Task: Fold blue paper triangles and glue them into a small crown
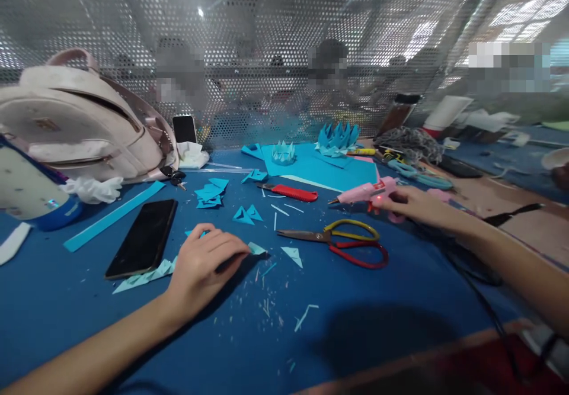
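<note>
My left hand is closed, with thumb and fingertips on a small pale-blue folded paper at the table's middle. At the right, my right hand is wrapped round the handle of a pink glue gun, whose nozzle points left and whose red light shows. A strip of pale folded triangles lies partly beneath the black phone and reaches to my left hand. Another pale triangle lies to the right of my left fingertips, below the open scissors.
A red cutter and blue folded pieces lie farther back. Two paper crowns, one pale and one blue, stand on blue paper. A backpack is at left; a black cable runs under my right arm.
</note>
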Available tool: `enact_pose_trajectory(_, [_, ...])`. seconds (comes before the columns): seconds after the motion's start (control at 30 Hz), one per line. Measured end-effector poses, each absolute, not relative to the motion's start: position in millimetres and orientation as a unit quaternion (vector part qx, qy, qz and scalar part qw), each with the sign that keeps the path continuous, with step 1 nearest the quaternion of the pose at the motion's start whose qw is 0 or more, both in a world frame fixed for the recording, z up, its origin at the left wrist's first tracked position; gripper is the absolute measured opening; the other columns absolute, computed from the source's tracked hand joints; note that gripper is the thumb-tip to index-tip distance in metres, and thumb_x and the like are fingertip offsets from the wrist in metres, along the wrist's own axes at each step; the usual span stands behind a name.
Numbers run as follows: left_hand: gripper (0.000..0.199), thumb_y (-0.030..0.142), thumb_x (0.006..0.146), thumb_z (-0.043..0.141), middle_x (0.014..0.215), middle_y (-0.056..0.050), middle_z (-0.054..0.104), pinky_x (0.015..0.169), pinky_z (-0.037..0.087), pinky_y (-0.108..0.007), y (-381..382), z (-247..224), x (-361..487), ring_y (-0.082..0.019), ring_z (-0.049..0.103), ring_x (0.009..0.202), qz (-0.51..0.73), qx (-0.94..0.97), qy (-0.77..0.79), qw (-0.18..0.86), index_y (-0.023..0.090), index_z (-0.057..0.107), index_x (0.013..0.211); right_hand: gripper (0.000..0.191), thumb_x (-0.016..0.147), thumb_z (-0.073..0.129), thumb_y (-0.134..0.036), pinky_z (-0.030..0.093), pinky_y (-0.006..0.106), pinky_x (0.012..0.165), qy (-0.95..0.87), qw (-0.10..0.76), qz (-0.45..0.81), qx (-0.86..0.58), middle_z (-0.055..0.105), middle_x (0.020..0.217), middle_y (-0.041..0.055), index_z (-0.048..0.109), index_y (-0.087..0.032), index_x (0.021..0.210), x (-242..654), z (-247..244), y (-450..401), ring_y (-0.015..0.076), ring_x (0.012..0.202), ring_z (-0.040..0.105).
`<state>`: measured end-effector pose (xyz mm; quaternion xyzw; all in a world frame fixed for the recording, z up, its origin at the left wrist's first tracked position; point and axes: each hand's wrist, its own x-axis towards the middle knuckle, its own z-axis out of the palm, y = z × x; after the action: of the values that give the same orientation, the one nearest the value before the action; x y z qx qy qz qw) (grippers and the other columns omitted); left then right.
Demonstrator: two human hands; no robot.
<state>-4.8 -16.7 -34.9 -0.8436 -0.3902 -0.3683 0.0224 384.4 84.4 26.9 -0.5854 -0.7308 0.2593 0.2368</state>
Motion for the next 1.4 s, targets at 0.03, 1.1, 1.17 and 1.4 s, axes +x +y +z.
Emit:
enact_pose_trajectory(0.03, [0.014,0.014,0.098,0.055,0.09,0.002,0.075,0.088,0.037,-0.036,-16.7,-35.0,-5.0,-0.014,0.068,0.078,-0.369,-0.844,-0.388,0.023,0.023,0.065,0.098,0.059,0.084,0.05,-0.069,0.038,0.026,0.053,-0.731,0.243,0.265,-0.58,0.062,0.068,0.0054,0.065,-0.013,0.071,388.1,21.2,84.2,0.0087,0.053,0.048])
enact_pose_trajectory(1.1, [0.011,0.016,0.097,0.057,0.09,0.002,0.074,0.085,0.036,-0.035,-18.1,-35.1,-9.4,-0.014,0.068,0.078,-0.381,-0.839,-0.388,0.012,0.023,0.065,0.093,0.012,0.087,0.07,-0.034,0.039,0.027,0.066,-0.898,0.114,0.133,-0.403,0.066,0.085,-0.0012,0.065,-0.023,0.086,261.8,-4.1,27.5,0.018,0.084,0.061])
enact_pose_trajectory(1.17, [0.011,0.016,0.097,0.057,0.09,0.002,0.074,0.085,0.037,-0.035,-18.0,-35.4,-9.3,-0.014,0.067,0.078,-0.381,-0.839,-0.389,0.009,0.023,0.065,0.094,0.01,0.087,0.07,-0.032,0.04,0.027,0.066,-0.9,0.114,0.146,-0.394,0.066,0.089,-0.001,0.065,-0.023,0.086,257.6,-6.2,28.6,0.0177,0.086,0.061])
enact_pose_trajectory(1.4, [0.015,0.018,0.095,0.061,0.091,0.001,0.074,0.087,0.037,-0.036,-17.2,-39.2,-10.6,-0.015,0.067,0.077,-0.381,-0.83,-0.408,-0.009,0.023,0.062,0.109,0.009,0.085,0.071,-0.028,0.046,0.03,0.083,-0.87,0.165,0.32,-0.337,0.07,0.1,0.0014,0.069,-0.021,0.08,252.6,-3.5,38.0,0.0181,0.095,0.064])
